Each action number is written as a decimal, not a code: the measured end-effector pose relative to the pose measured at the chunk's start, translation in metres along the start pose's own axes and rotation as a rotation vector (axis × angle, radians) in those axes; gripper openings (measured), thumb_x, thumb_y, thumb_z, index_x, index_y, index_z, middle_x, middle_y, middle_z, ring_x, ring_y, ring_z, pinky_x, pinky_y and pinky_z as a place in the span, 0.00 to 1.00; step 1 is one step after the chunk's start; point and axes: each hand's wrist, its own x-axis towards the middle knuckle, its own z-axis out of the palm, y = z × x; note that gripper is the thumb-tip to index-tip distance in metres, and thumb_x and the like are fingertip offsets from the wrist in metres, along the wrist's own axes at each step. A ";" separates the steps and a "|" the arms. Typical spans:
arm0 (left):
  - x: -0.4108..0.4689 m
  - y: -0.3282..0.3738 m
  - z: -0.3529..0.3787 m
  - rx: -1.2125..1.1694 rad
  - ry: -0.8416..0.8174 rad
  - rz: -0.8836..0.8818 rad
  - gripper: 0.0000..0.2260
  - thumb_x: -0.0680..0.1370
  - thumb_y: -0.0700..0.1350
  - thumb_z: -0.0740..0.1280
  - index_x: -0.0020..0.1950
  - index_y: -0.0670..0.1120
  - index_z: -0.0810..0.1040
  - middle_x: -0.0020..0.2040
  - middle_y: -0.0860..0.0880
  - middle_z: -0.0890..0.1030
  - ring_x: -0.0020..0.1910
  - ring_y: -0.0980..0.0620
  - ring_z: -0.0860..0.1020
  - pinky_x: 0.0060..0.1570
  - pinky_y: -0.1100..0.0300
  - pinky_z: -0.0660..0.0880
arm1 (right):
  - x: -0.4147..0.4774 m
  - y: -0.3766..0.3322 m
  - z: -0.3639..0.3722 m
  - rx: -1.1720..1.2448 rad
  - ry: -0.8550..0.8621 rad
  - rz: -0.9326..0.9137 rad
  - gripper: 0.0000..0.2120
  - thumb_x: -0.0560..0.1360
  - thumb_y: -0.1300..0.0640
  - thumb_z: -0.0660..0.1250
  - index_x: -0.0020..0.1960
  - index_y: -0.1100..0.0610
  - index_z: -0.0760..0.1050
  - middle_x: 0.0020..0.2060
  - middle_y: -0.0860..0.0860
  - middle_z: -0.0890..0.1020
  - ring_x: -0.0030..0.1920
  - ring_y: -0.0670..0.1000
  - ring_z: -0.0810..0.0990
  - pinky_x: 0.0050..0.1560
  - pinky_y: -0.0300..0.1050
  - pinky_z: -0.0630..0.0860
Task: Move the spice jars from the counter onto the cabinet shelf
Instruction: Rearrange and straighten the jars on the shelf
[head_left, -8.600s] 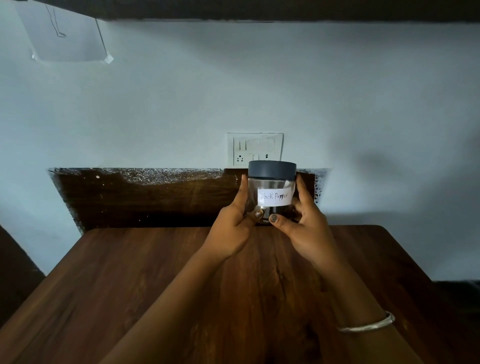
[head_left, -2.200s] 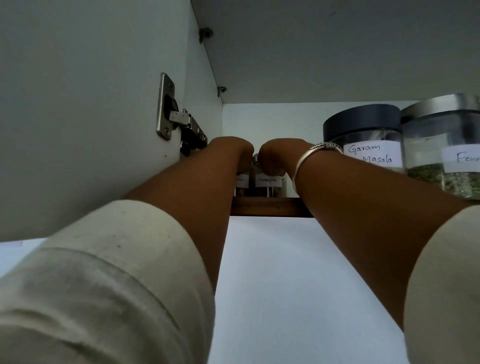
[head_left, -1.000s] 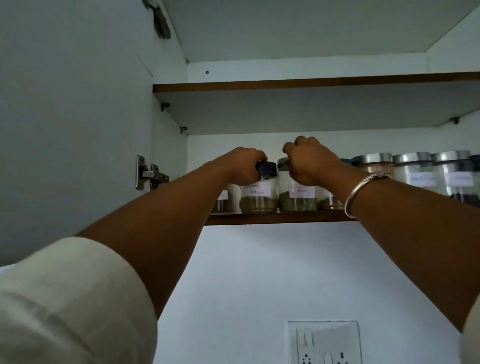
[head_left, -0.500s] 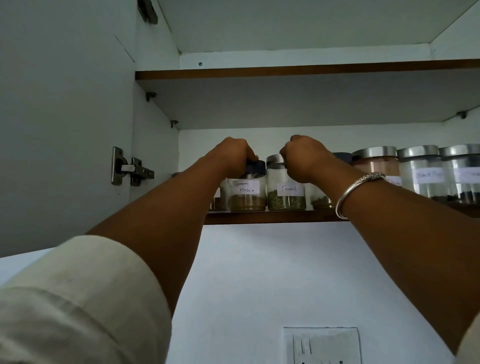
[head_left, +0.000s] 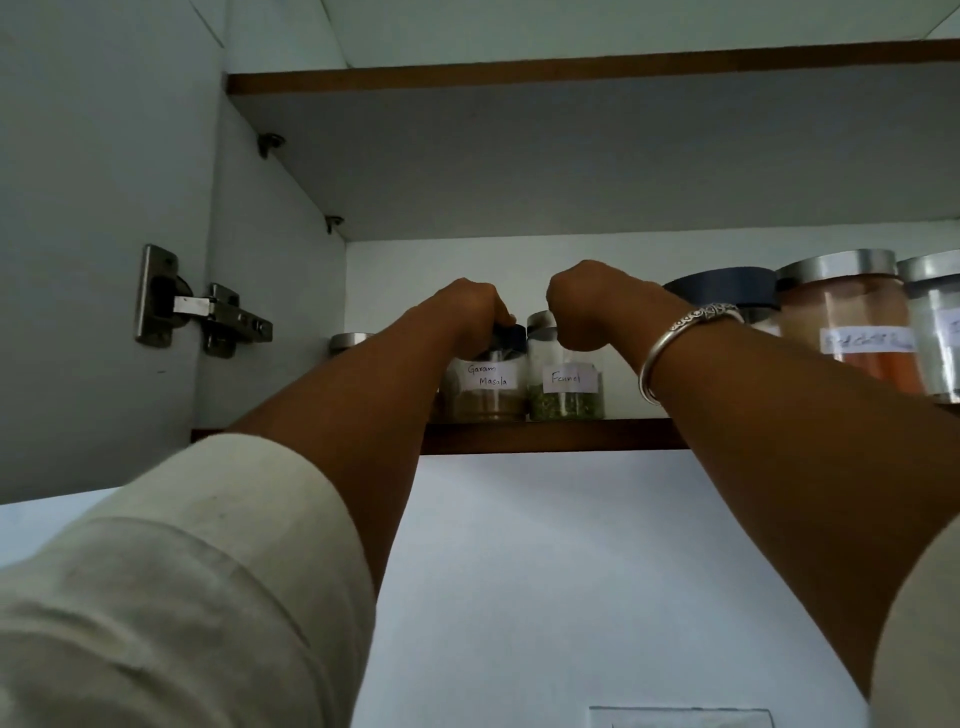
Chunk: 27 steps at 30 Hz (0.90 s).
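Upward view into an open wall cupboard, both arms raised. The left hand (head_left: 470, 312) grips the dark lid of the Garam Masala jar (head_left: 488, 384), its fingers curled down over the lid's rim. The right hand (head_left: 587, 306) sits as a fist on the silver lid of the Fennel jar (head_left: 566, 387), its fingers curled round the lid with their tips hidden behind the back of the hand. The two jars stand upright and touching, directly beneath the fingers, at the front edge of the lower shelf (head_left: 571, 436); the first holds brown powder, the second green seeds. The knuckles of the two hands are near each other but apart. To the left of the left fingers, farther back on the same shelf, a silver lid (head_left: 349, 340) shows above the forearm; the jar under it is hidden. To the right of the right fingers, behind the wrist and its silver bangle (head_left: 675, 358), stands a dark-lidded jar (head_left: 722, 291), then an orange powder jar (head_left: 852, 332) whose label is too blurred to read, then a further silver-lidded jar (head_left: 935, 322) cut by the frame edge. Above the fingers runs the grey underside of the upper shelf (head_left: 571, 171). Far to the left of the fingers is the open door (head_left: 78, 260) on its metal hinge (head_left: 208, 317). Below the fingers lie a pale rolled sleeve (head_left: 182, 597), a white wall (head_left: 571, 571) and the top of a switch plate (head_left: 680, 719)
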 end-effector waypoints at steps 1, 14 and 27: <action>0.004 -0.001 0.005 0.006 -0.009 0.001 0.22 0.78 0.36 0.62 0.71 0.48 0.68 0.68 0.46 0.73 0.65 0.45 0.71 0.62 0.58 0.68 | 0.005 0.000 0.004 0.000 -0.006 0.010 0.07 0.76 0.60 0.61 0.40 0.60 0.66 0.33 0.52 0.67 0.40 0.52 0.71 0.44 0.43 0.69; 0.031 -0.009 0.033 0.131 -0.163 -0.007 0.25 0.79 0.36 0.59 0.76 0.47 0.58 0.72 0.42 0.67 0.70 0.42 0.66 0.67 0.54 0.64 | 0.039 -0.004 0.041 0.039 -0.058 0.069 0.15 0.76 0.61 0.60 0.31 0.59 0.62 0.31 0.52 0.67 0.40 0.54 0.72 0.48 0.47 0.72; 0.023 -0.004 0.039 0.088 -0.215 -0.039 0.29 0.80 0.37 0.56 0.77 0.43 0.45 0.75 0.40 0.60 0.73 0.42 0.61 0.69 0.55 0.60 | 0.038 0.000 0.050 0.051 -0.146 0.071 0.08 0.76 0.63 0.59 0.53 0.64 0.72 0.38 0.53 0.74 0.35 0.52 0.73 0.45 0.46 0.73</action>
